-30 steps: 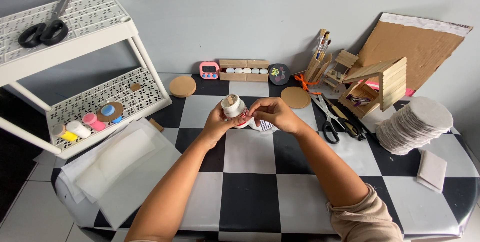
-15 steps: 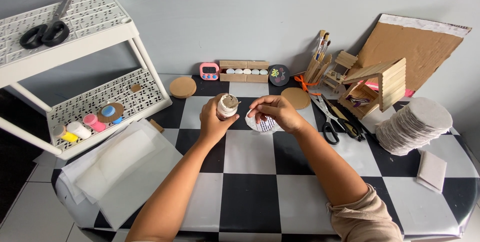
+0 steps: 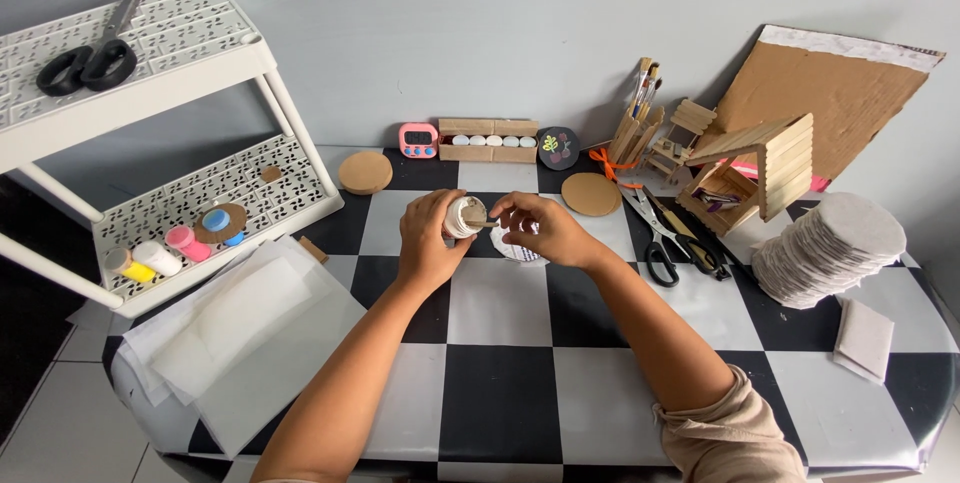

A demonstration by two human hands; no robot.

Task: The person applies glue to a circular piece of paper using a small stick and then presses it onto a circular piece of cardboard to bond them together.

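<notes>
Over the checkered table point(image 3: 520, 383), the left hand point(image 3: 428, 243) is wrapped around a small white jar point(image 3: 463, 216), fingers pressed against its side, holding it up just above the tabletop near the far middle. The right hand point(image 3: 540, 228) pinches a thin wooden stick point(image 3: 478, 221) between thumb and fingers, its tip at the jar's mouth. A small white disc point(image 3: 515, 248) lies on the table just under the right hand. To the right are scissors point(image 3: 668, 238), a small wooden house point(image 3: 765, 168) and a stack of round white pads point(image 3: 828, 248). To the left, sheets of white paper point(image 3: 240, 328) lie beside a white rack point(image 3: 150, 143) holding small paint pots point(image 3: 160, 256).
</notes>
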